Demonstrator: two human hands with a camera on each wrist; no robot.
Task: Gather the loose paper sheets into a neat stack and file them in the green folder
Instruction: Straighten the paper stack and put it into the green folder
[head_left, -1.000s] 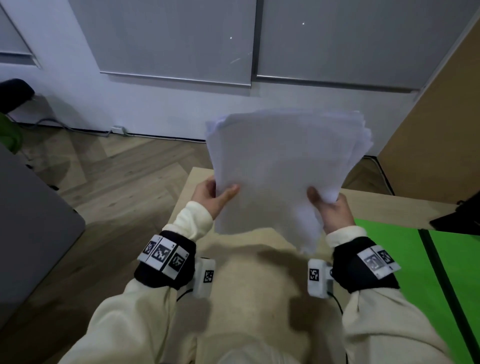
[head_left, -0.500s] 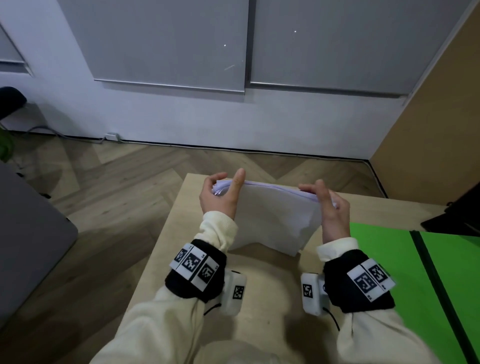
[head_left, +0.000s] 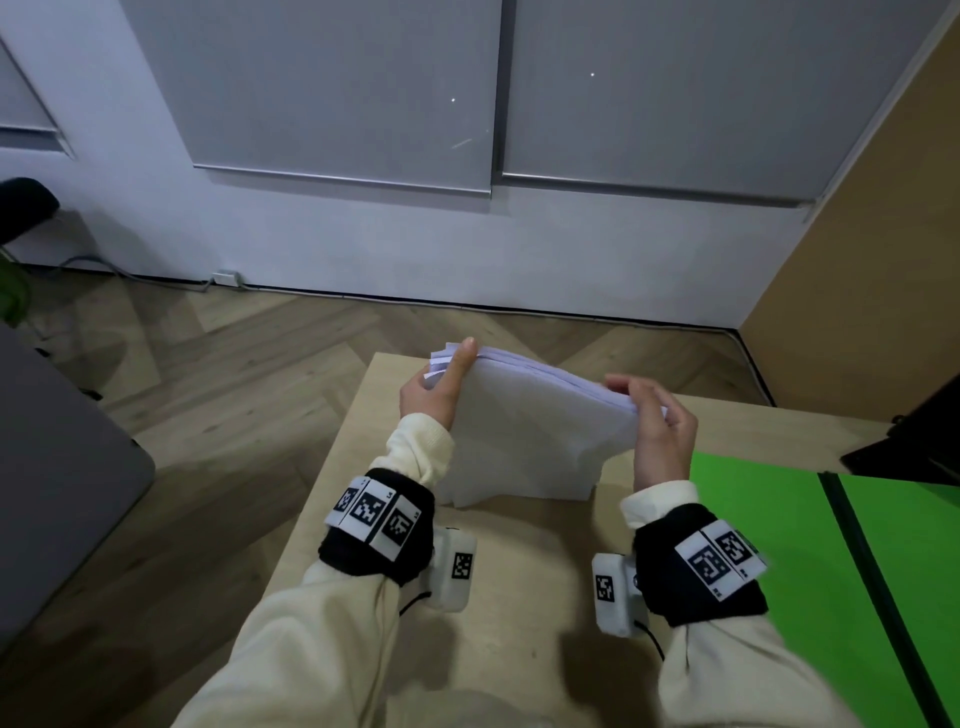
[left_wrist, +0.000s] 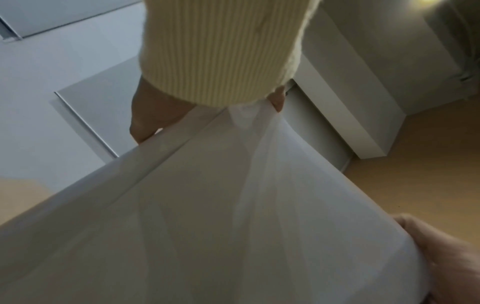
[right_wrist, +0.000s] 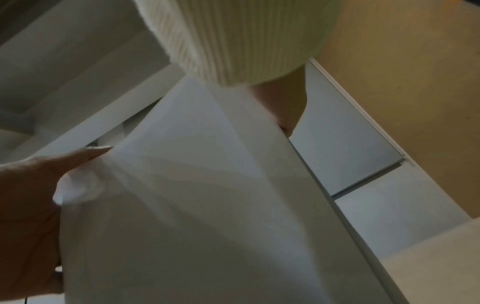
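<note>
A stack of white paper sheets (head_left: 530, 431) stands on its lower edge on the light wooden table (head_left: 519, 582), leaning toward me. My left hand (head_left: 441, 379) grips its upper left corner, thumb on the near face. My right hand (head_left: 649, 410) grips the upper right corner from the side. The sheets' top edges are slightly uneven at the left corner. The open green folder (head_left: 779, 525) lies flat on the table to the right of the stack. In the left wrist view the paper (left_wrist: 233, 205) fills the frame; in the right wrist view the paper (right_wrist: 194, 205) does too.
A black object (head_left: 914, 441) sits at the table's right edge behind the folder. The folder's dark spine (head_left: 872, 571) runs down its middle. A grey surface (head_left: 52, 493) lies to the left across the wooden floor (head_left: 234, 415). A white wall stands beyond the table.
The stack came down from in front of my face and now stands edge-down on the table. Both hands shifted from its lower sides to its top corners.
</note>
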